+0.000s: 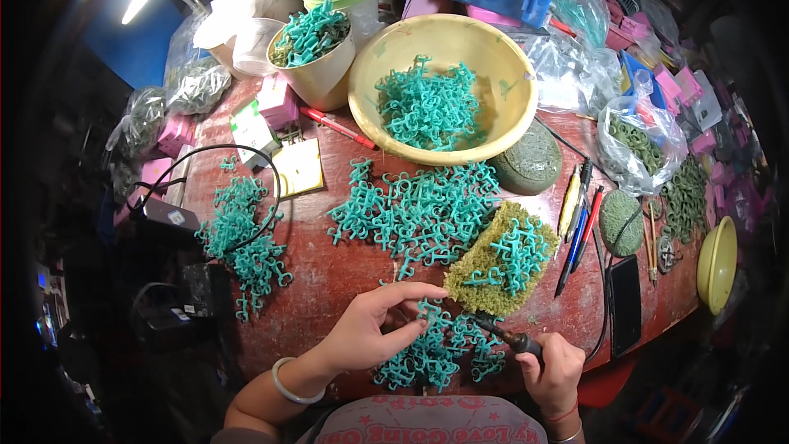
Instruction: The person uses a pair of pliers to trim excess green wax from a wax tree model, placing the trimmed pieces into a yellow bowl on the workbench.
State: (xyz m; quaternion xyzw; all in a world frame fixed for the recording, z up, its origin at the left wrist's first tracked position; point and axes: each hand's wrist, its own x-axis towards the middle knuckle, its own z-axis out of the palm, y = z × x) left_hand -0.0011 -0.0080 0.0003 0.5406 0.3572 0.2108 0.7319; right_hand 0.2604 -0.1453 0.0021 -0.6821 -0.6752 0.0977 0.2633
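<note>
I am looking down on a round red worktop (pixel 329 263) that is crowding with teal plastic pieces. At the far side a wide yellow bowl (pixel 370 107) is holding one heap of them, and a smaller cream cup (pixel 325 74) to its left is holding more. A broad scatter of teal pieces (pixel 415 210) is lying across the middle, and a second heap (pixel 242 238) is sitting out to the left, well apart from both hands.

Nearer me, a mossy green-yellow pad (pixel 472 279) is lying right of centre with a few pieces resting on it.

The pile being worked on (pixel 436 345) is sitting at the near edge, between my two hands. My left hand (pixel 374 329) is lying open over its left side, fingers spread and pointing right, fingertips touching the nearest pieces. My right hand (pixel 555 370) is closing around the dark handle of a slim pointed tool (pixel 501 333). The tool's long axis is running up and to the left, its tip reaching toward the pile just below the pad's near corner.

So the pile is lying directly right of my left hand and up-left of my right hand. The left hand is the nearer one, already touching it.
</note>
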